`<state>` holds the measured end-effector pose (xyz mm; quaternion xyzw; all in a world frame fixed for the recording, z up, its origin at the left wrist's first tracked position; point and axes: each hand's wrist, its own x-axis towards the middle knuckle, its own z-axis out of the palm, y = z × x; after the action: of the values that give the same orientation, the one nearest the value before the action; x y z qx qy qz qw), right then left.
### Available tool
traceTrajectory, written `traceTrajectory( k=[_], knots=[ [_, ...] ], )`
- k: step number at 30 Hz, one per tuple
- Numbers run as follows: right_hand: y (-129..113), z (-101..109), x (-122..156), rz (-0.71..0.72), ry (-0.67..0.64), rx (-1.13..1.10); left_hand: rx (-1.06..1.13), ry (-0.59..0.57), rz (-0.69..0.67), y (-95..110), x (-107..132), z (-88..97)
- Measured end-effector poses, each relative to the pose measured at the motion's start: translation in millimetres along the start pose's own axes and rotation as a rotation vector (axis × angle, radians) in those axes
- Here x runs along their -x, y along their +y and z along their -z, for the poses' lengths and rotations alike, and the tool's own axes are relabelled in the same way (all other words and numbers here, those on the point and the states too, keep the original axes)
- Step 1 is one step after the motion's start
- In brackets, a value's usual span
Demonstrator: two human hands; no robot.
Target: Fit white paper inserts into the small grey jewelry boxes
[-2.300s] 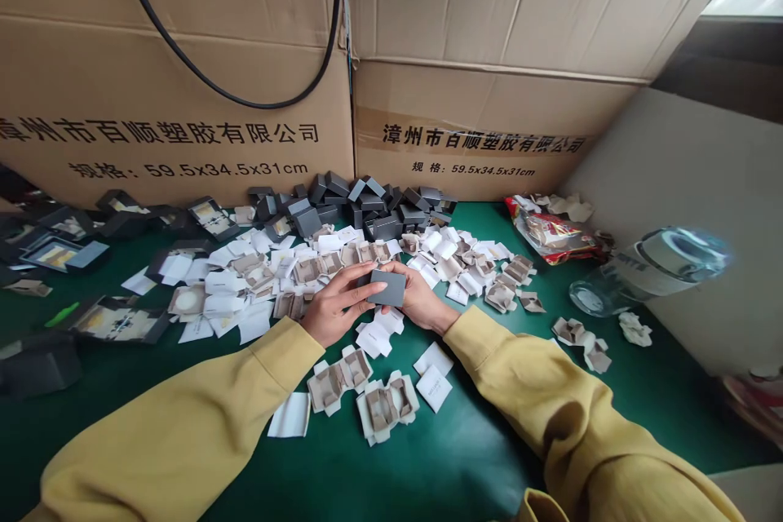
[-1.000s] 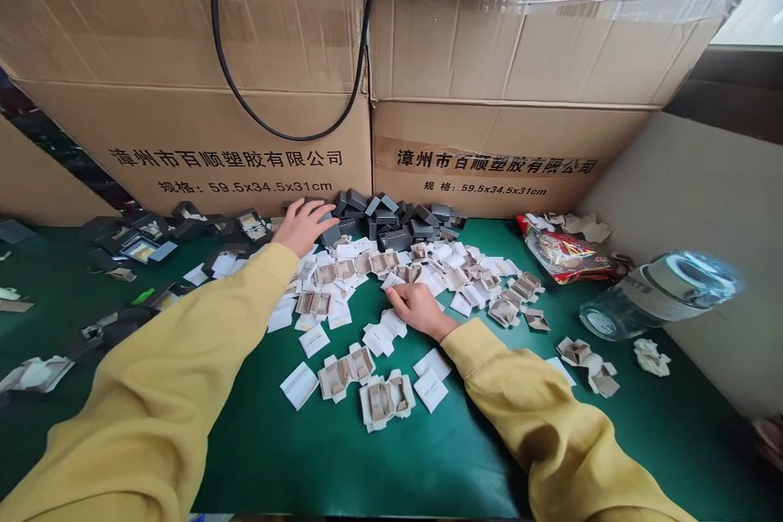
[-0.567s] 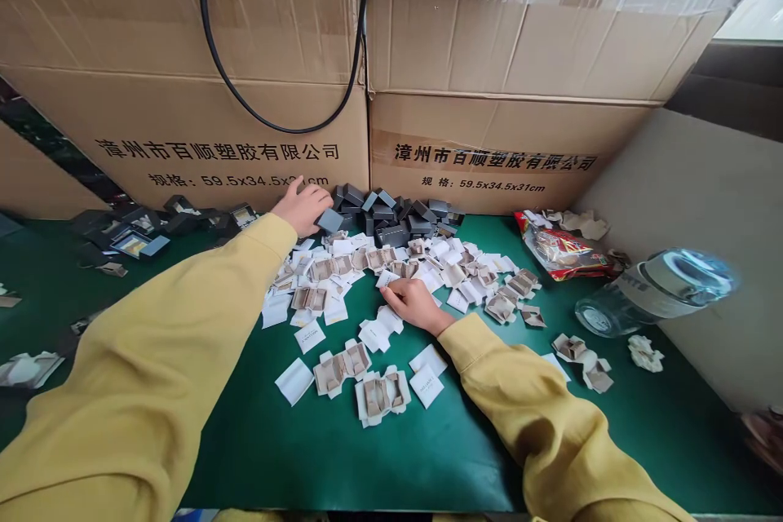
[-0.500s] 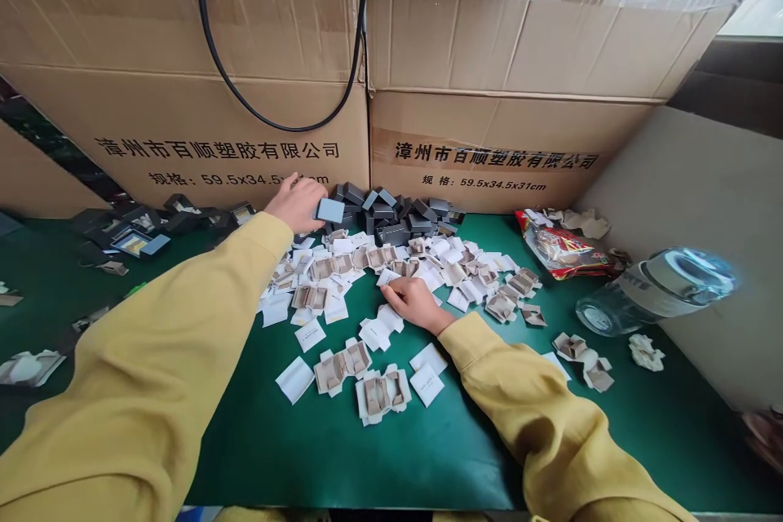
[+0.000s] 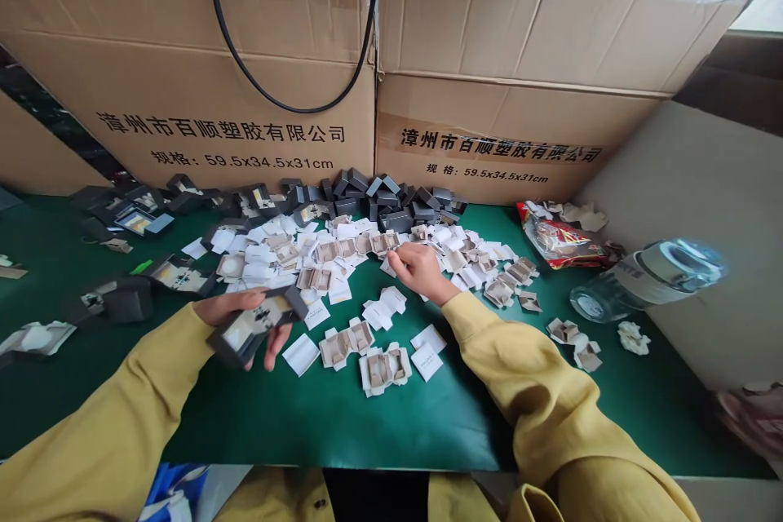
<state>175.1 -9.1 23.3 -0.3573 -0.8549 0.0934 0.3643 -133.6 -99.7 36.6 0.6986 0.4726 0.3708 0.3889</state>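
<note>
My left hand (image 5: 221, 307) is closed around an open black jewellery-type box (image 5: 262, 325), tilted above the left front part of the green table, with a pale insert showing inside it. Fingertips show below the box. My right hand (image 5: 422, 271) is curled shut at the near edge of a heap of white cards (image 5: 287, 251) and folded grey-brown card inserts (image 5: 327, 251). Whatever its fingers may hold is hidden. Between the hands lie white cards (image 5: 384, 308) and two folded inserts (image 5: 382, 369).
Black boxes (image 5: 397, 220) are heaped along the cartons (image 5: 245, 81), with opened ones (image 5: 180, 273) at left. A clear bottle (image 5: 642, 281), a red snack bag (image 5: 559, 241) and crumpled tissue (image 5: 633, 338) sit at right. A black cable (image 5: 294, 108) hangs in front of the cartons.
My left hand has come back from the black heap toward me with a box, now shown open. My right hand stays closed and sits slightly higher in view, which has shifted.
</note>
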Motion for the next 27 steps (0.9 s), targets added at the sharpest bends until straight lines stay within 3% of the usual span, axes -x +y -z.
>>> traceTrajectory(
  k=[2, 3, 4, 5, 7, 9, 10, 11, 15, 18, 23, 27],
  knots=[
    [-12, 22, -9, -0.017, -0.177, -0.047, 0.310, -0.593, 0.254, -2, 12, -3.3],
    [-19, 34, -11, -0.011, -0.381, -0.118, 0.427, -0.816, 0.369, -1, 14, -6.1],
    [-27, 44, -10, -0.001, -0.661, -0.224, 0.512, -0.949, 0.452, 0, 13, -9.8],
    [-36, 52, -7, -0.019, -0.949, -0.343, 0.571, -1.006, 0.502, 1, 11, -14.2],
    [-51, 60, 7, -0.106, -1.473, -0.572, 0.649, -0.999, 0.530, 4, 2, -24.9],
    [-60, 58, 25, -0.171, -1.693, -0.676, 0.680, -0.951, 0.524, 6, -9, -36.8],
    [-60, 54, 34, -0.164, -1.699, -0.702, 0.691, -0.921, 0.517, 6, -15, -42.7],
    [-59, 50, 40, -0.154, -1.603, -0.698, 0.710, -0.878, 0.510, 6, -20, -48.4],
    [-38, 47, 44, -0.247, -1.017, -0.492, 0.855, -0.526, 0.431, 3, -43, -62.3],
    [-23, 58, 35, -0.199, -0.728, -0.292, 1.007, -0.326, 0.354, 2, -57, -57.5],
    [-2, 68, 32, -0.387, -0.614, 0.344, 1.369, -0.156, 0.339, 10, -65, -52.0],
    [9, 59, 41, -0.417, -0.601, 0.456, 1.354, -0.055, 0.486, 19, -57, -87.3]
  ],
)
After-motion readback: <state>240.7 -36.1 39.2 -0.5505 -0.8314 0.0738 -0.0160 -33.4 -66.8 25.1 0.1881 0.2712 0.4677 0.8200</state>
